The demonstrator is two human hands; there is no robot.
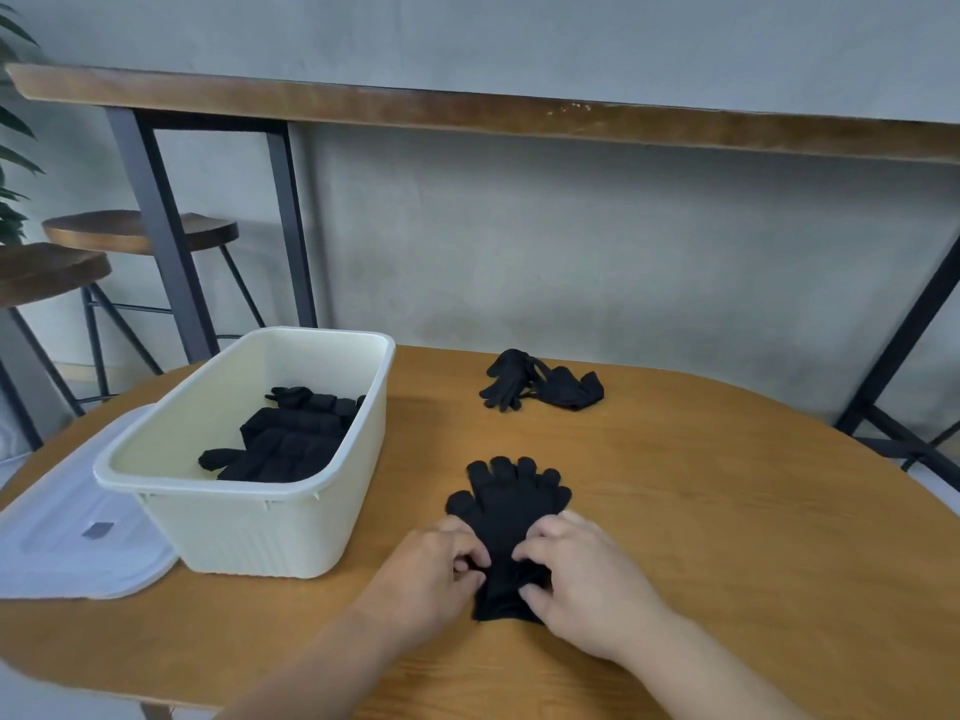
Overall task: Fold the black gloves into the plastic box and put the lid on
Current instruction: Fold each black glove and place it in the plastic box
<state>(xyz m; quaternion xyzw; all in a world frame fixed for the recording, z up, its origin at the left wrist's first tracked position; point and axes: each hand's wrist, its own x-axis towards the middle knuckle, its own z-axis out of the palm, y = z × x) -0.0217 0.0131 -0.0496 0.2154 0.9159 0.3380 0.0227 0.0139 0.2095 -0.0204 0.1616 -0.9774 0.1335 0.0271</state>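
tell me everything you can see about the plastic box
The plastic box is cream, rectangular and deep, with a rolled rim and ribbed lower walls. It stands upright and open on the wooden table, left of both hands. Folded black gloves lie inside. Its left side sits against or over the translucent lid; neither hand touches it.

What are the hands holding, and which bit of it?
Both hands, left hand and right hand, pinch the flat black fabric glove at its cuff end, nearest the person; its finger end lies free on the wooden table.
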